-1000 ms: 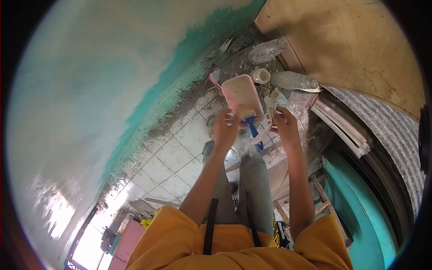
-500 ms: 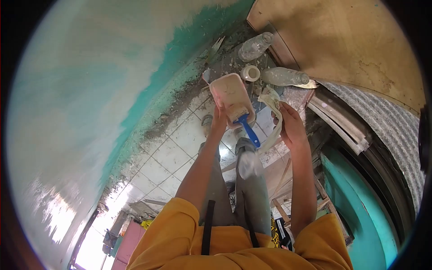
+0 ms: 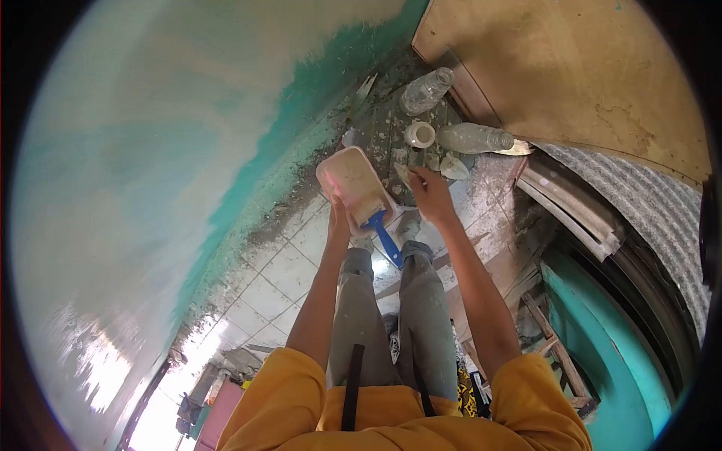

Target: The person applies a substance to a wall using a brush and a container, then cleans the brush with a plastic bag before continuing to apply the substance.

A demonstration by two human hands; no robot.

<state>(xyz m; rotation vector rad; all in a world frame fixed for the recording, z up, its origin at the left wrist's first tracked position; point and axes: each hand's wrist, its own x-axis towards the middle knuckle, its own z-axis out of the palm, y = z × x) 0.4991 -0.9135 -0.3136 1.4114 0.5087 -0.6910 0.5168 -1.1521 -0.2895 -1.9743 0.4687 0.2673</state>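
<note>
My left hand (image 3: 341, 216) grips the side of a pinkish rectangular tub (image 3: 346, 169) with pale, paint-like matter inside. A wide paintbrush with a blue handle (image 3: 386, 240) rests in the tub, its bristles inside and its handle sticking out over the near edge. Just right of the tub, my right hand (image 3: 431, 195) is closed on a limp whitish strip (image 3: 404, 175), cloth or plastic, partly hidden by the fingers. A crumpled white piece (image 3: 453, 167) lies beyond that hand.
Near a small white jar (image 3: 420, 135) are two clear bottles, one (image 3: 426, 92) behind it and another (image 3: 475, 138) to its right. The partly painted wall (image 3: 188, 135) rises on the left. A wooden panel (image 3: 571, 75) and corrugated sheet (image 3: 632, 195) bound the right.
The tub and brush have moved left and toward me with my left hand. My right hand has come left, nearer the tub; the long strip hanging from it now shows only in part.
</note>
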